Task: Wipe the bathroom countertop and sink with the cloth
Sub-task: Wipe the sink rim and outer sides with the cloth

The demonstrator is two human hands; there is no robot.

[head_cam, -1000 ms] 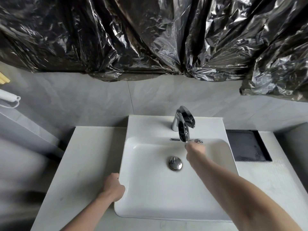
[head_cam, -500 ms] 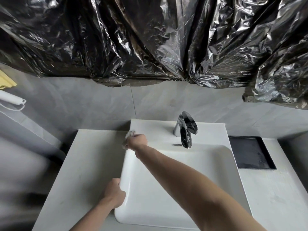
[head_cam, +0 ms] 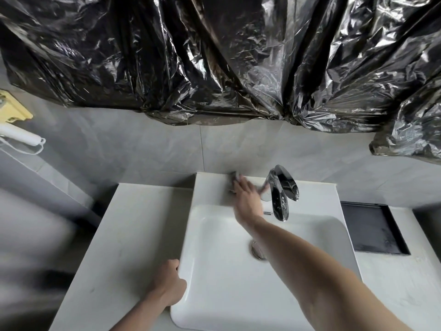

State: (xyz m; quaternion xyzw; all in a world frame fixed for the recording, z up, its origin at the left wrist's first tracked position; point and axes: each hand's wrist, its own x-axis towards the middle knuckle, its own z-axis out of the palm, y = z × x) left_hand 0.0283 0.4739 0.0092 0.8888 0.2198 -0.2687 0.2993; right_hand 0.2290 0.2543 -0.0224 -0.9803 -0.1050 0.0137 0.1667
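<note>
A white square sink (head_cam: 214, 283) sits on a pale countertop (head_cam: 124, 235). My right hand (head_cam: 247, 199) lies flat on the sink's back ledge, just left of the chrome faucet (head_cam: 280, 194), and presses a small grey cloth (head_cam: 235, 176) whose edge shows past my fingertips. The hand is motion-blurred. My left hand (head_cam: 170, 283) grips the sink's left rim near the front corner. A chrome drain plug (head_cam: 256, 250) shows in the basin beside my right forearm.
A black rectangular tray (head_cam: 372, 230) is set into the countertop right of the sink. Crinkled black plastic sheeting (head_cam: 214, 56) hangs over the wall above. A white handset with a cord (head_cam: 19, 137) hangs on the left wall.
My right hand with the cloth went from under the faucet to the sink's back left corner, then swept right along the back ledge toward the faucet. My left hand kept its place.
</note>
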